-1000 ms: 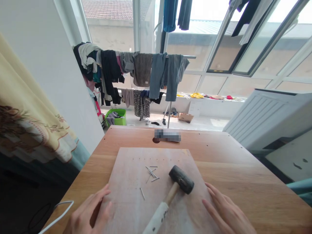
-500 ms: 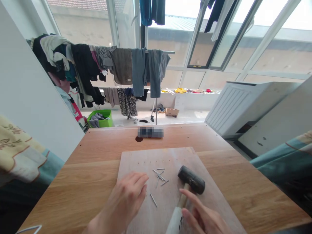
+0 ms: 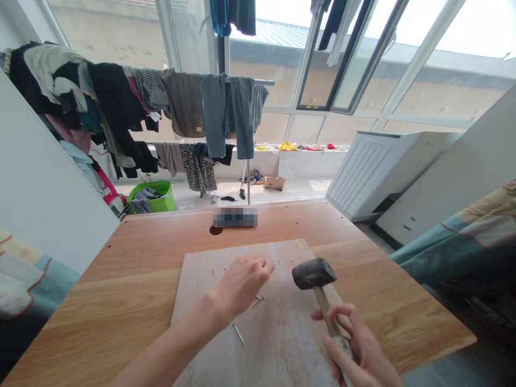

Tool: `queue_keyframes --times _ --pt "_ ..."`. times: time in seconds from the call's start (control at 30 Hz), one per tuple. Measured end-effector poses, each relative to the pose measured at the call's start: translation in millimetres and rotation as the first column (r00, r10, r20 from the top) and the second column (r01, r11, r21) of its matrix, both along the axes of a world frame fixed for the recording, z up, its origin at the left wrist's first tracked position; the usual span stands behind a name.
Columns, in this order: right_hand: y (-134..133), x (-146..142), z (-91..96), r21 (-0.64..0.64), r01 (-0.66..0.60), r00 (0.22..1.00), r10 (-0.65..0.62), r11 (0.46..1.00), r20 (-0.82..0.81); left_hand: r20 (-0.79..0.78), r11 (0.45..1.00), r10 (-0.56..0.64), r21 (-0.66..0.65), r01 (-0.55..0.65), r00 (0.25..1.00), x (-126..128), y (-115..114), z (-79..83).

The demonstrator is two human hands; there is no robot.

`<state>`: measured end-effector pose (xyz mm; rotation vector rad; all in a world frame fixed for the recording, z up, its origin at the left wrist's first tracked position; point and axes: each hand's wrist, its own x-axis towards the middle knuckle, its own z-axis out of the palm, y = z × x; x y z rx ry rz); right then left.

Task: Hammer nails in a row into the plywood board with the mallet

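My right hand [image 3: 357, 346] is wrapped around the handle of a black-headed rubber mallet [image 3: 314, 273], its head tilted up over the board's right side. My left hand [image 3: 245, 282] is above the middle of the pale wooden board [image 3: 290, 333], fingers curled together. Whatever those fingertips pinch, if anything, is hidden. Several loose nails lay under this hand; only a few nail ends [image 3: 258, 301] show below it. A single nail [image 3: 238, 334] lies apart, nearer to me. Small dark holes or marks run along the board's far part, some covered by my left hand.
The board rests on a brown wooden table [image 3: 133, 301]. At its far edge stands a blurred box [image 3: 235, 217] beside a dark round hole [image 3: 216, 230]. Beyond are a clothes rack with laundry [image 3: 213, 115], a green basket [image 3: 163, 201] and a white ribbed appliance [image 3: 363, 166].
My left hand has moved forward and right over the nails, its fingers curling in. My right hand has raised the mallet and closed around its handle. The view has shifted slightly.
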<state>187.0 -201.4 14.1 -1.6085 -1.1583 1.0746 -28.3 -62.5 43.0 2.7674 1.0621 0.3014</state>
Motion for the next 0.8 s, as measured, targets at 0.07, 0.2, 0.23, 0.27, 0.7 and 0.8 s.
queue_keyframes --times 0.07,0.2,0.23,0.27,0.7,0.8 --pt "8.0 11.3 2.7 0.064 0.015 0.979 -0.028 0.998 0.203 0.274 0.991 0.087 -0.12 -0.056 0.958 7.9 14.0 -8.2" --pt "23.5 29.0 -1.0 0.167 -0.038 0.882 -0.046 0.985 0.47 0.651 0.916 0.265 -0.4 0.025 0.711 35.7 41.0 -25.8" --pt "25.9 31.3 -2.7 0.167 -0.06 0.862 -0.033 0.984 0.506 0.679 0.898 0.277 -0.434 0.067 0.68 43.2 45.7 -29.5" --pt "27.5 32.7 -4.3 0.16 -0.073 0.846 -0.024 0.984 0.532 0.694 0.884 0.277 -0.455 0.106 0.665 50.1 49.5 -32.9" --pt "31.9 34.1 -14.3 -0.167 -0.057 0.98 0.087 0.984 0.18 0.706 0.85 0.283 -0.498 0.171 0.649 68.3 57.8 -53.4" --pt "37.9 32.9 -10.8 -0.14 -0.052 0.982 0.076 0.989 0.174 0.706 0.854 0.261 -0.487 0.182 0.658 68.2 57.0 -54.5"
